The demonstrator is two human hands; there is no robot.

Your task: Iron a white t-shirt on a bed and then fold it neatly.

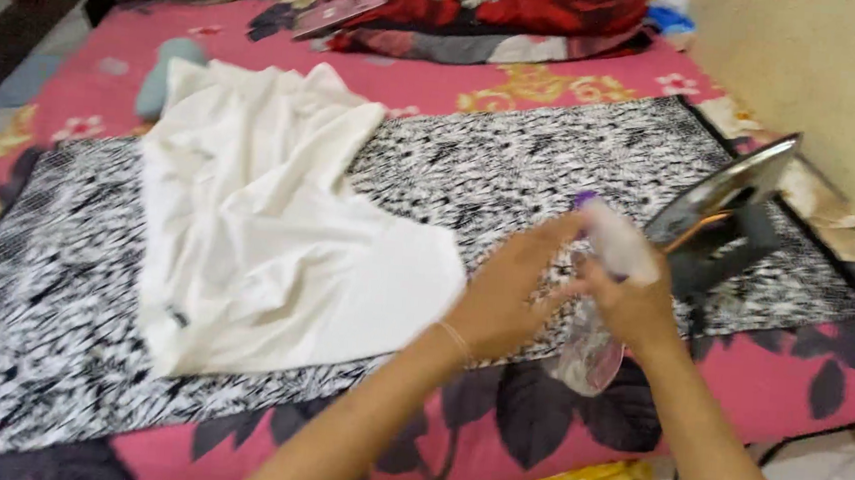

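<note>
A clear spray bottle [595, 352] with a white and purple nozzle top is held over the bed's near edge. My right hand [634, 305] grips its neck and top. Against the bottle's left side rests my left hand [509, 296], fingers curled toward the nozzle. A white garment [268, 229] lies crumpled on a black-and-white patterned cloth [553, 169] to the left of both hands. An electric iron [731, 206] stands on its heel just right of the bottle.
The cloth covers a pink flowered bed sheet [759, 378]. Red and grey bedding [493, 14] is heaped at the far end. A cream wall [840, 78] runs along the right. Tiled floor [832, 479] shows at lower right.
</note>
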